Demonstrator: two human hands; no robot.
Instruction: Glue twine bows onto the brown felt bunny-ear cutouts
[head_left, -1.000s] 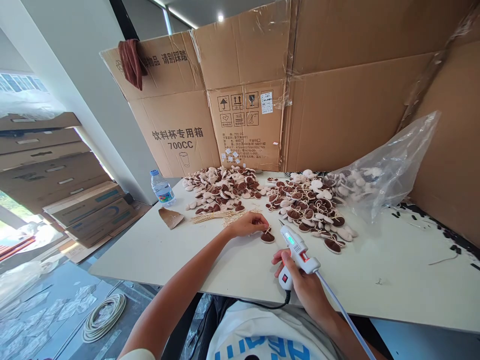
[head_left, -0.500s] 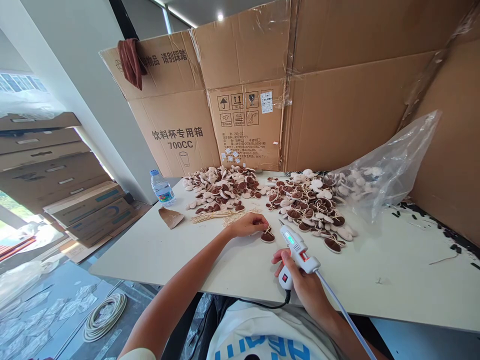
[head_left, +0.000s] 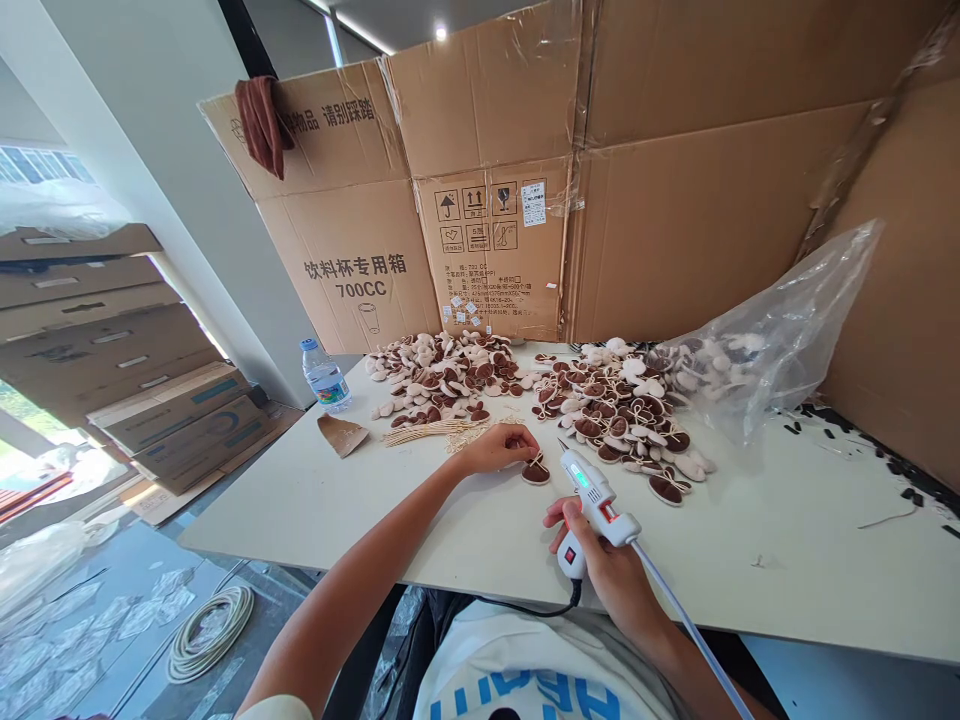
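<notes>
My right hand [head_left: 592, 540] is wrapped round a white glue gun [head_left: 589, 485] with a lit green display, its nozzle pointing up and left. A long glue stick [head_left: 690, 630] sticks out of the gun's back. My left hand [head_left: 501, 447] is closed, fingertips pinched at the cord on a small brown-and-cream fabric piece [head_left: 535, 472] resting on the table. The nozzle is a short way right of that piece, apart from it. A pile of similar pieces with cord bows [head_left: 615, 400] lies beyond the gun. Another pile [head_left: 450, 370] lies behind my left hand.
On the white table [head_left: 322, 520] are a bundle of cords [head_left: 424, 432], a brown scrap [head_left: 342, 436] and a water bottle [head_left: 325, 378]. A clear plastic bag [head_left: 795, 330] holds more pieces at the right. Cardboard sheets [head_left: 495, 120] stand along the back. The gun's black cable [head_left: 540, 610] crosses the front edge.
</notes>
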